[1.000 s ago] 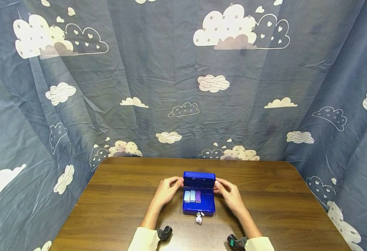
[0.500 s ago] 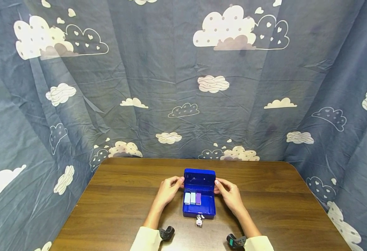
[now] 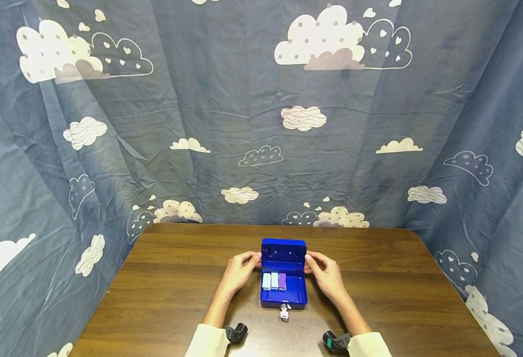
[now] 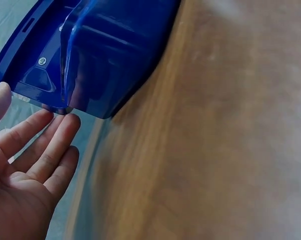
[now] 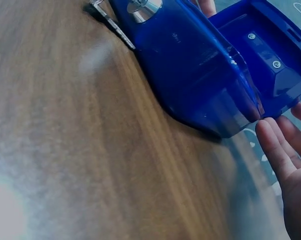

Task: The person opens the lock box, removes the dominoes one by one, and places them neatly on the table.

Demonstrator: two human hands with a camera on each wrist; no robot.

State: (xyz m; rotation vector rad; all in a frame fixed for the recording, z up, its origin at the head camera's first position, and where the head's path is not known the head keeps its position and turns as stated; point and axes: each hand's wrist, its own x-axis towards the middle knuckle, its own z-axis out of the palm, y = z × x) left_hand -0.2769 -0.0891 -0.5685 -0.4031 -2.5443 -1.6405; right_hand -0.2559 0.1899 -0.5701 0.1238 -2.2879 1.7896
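A blue cash box (image 3: pixel 294 296) stands on the table with its lid (image 3: pixel 284 252) raised at the back. In its left part lie two pale blue blocks (image 3: pixel 267 281) and a purple block (image 3: pixel 282 280), side by side. My left hand (image 3: pixel 238 270) holds the lid's left edge, thumb in front and fingers behind. At the opposite edge, my right hand (image 3: pixel 328 277) holds the lid the same way. Both wrist views show fingertips at the lid's lower corners, beside the hinge line. Keys (image 3: pixel 285 313) hang from the lock (image 5: pixel 144 9) on the box front.
The brown wooden table (image 3: pixel 176 282) extends around the box on all sides. Behind it and at both sides hangs a grey-blue curtain (image 3: pixel 226 119) with cloud prints. Black wrist cameras (image 3: pixel 236 333) sit on both forearms.
The lid has tilted further back under both hands, so more of its inside shows. Most of this motion came in the first half second; the hands stay at its edges.
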